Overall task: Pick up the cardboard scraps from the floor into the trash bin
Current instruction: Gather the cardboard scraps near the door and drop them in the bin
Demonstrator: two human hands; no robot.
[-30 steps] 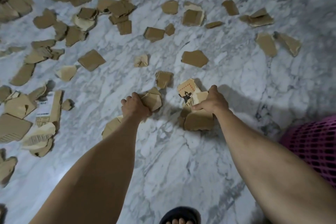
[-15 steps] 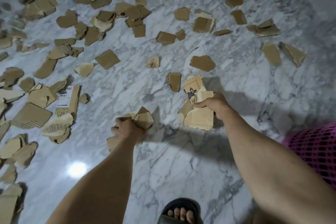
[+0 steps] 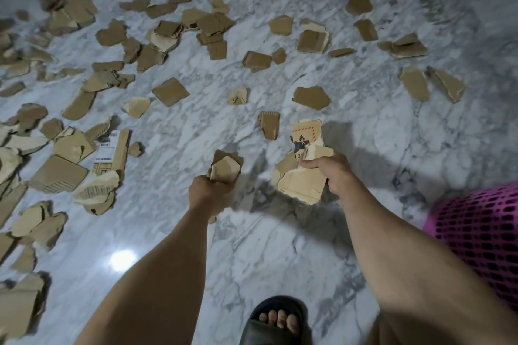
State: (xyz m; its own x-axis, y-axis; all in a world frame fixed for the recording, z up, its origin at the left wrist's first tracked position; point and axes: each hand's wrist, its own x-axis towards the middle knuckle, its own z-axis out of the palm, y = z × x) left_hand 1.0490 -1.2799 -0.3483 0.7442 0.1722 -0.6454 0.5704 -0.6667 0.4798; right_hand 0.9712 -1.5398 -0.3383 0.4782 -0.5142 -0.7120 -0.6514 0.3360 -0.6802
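Note:
My left hand [image 3: 208, 193] grips a small bunch of brown cardboard scraps [image 3: 225, 167], held up off the marble floor. To its right, my right hand [image 3: 333, 172] grips a bigger bunch of pale cardboard scraps [image 3: 301, 182]; the top piece carries a red dashed border and a black hazard print. A pink mesh trash bin [image 3: 482, 230] shows at the right edge, below and right of my right hand. Several more torn scraps lie across the floor, such as a ribbed one [image 3: 269, 124] just ahead of my hands.
A dense spread of scraps covers the left side, including a labelled box piece [image 3: 110, 152]. More scraps lie far right [image 3: 414, 82]. My sandalled foot [image 3: 276, 319] stands at the bottom centre. Bare marble floor [image 3: 280, 246] stretches between my arms.
Both hands have lifted their bunches of scraps up off the floor and drawn back toward me. The view has risen, showing more floor and more of the pink bin.

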